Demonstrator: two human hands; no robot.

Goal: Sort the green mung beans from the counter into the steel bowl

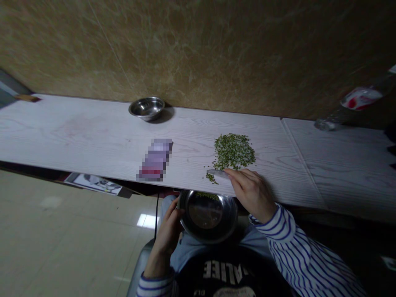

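My left hand point(168, 229) grips the rim of a steel bowl point(206, 215) held just below the table's near edge; a few green beans lie inside at its far rim. My right hand point(251, 190) rests on the white wooden table point(77, 136), fingers closed on a small flat silvery scraper point(217, 173). The scraper lies against a small clump of green beans at the near side of a pile of green mung beans point(234, 151).
A second, smaller steel bowl point(146, 108) stands at the table's far edge by the brown marbled wall. A blurred pink-and-white packet point(155, 159) lies left of the beans. A plastic bottle point(352, 105) lies at the far right. Tiled floor lies to the left.
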